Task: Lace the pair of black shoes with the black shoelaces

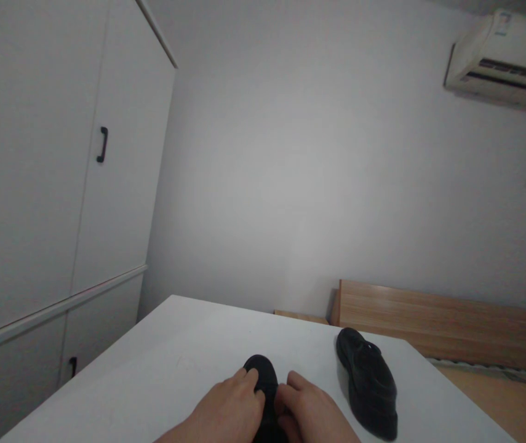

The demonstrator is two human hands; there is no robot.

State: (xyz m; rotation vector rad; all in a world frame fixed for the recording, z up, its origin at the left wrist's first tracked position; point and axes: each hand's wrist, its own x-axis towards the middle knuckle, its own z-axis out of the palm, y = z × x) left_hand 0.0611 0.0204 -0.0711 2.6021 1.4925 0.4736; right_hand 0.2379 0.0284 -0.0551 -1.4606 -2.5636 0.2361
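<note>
Two black shoes lie on a white table [161,363]. The near shoe [263,372] sits at the bottom centre with its toe pointing away from me. My left hand [226,412] rests on its left side with the fingers curled over it. From the right, my right hand [311,409] closes its fingers against the same shoe. Only the toe part shows; the hands and the frame edge hide the remainder. The second black shoe [368,381] lies on the table to the right, untouched, a short way from my right hand.
A tall white wardrobe [59,184] with black handles stands close on the left. A wooden bed frame [438,320] lies beyond the table at the right. An air conditioner [502,58] hangs high on the right wall. The table's far edge is near the shoes.
</note>
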